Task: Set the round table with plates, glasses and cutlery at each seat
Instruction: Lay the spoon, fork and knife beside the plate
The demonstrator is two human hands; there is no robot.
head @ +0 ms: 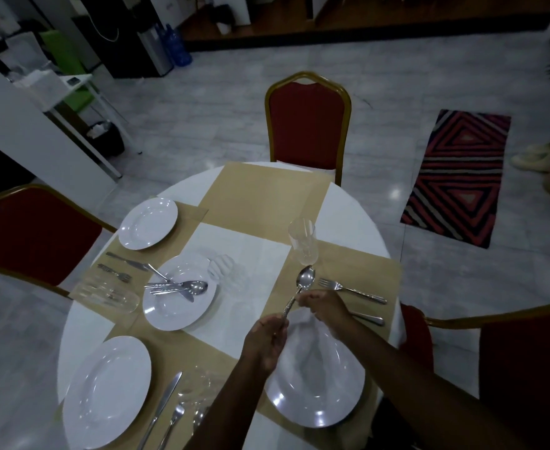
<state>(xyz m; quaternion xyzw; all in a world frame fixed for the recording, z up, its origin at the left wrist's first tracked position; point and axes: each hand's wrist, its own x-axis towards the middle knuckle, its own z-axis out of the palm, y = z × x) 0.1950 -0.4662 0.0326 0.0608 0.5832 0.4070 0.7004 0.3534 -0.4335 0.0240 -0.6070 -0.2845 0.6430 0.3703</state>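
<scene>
Lower centre, our left hand and right hand both pinch a silver metal spoon; top seat unset.

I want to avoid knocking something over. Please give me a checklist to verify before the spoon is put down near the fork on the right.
1. Spoon held securely: ok, left hand grips the handle and right hand pinches the neck.
2. Tall glass upright: ok.
3. Distance from spoon bowl to the glass base: not ok, very close.
4. Fork lying flat on the mat: ok.
5. Free mat space between fork and plate: cannot tell, the right hand hides it.
</scene>
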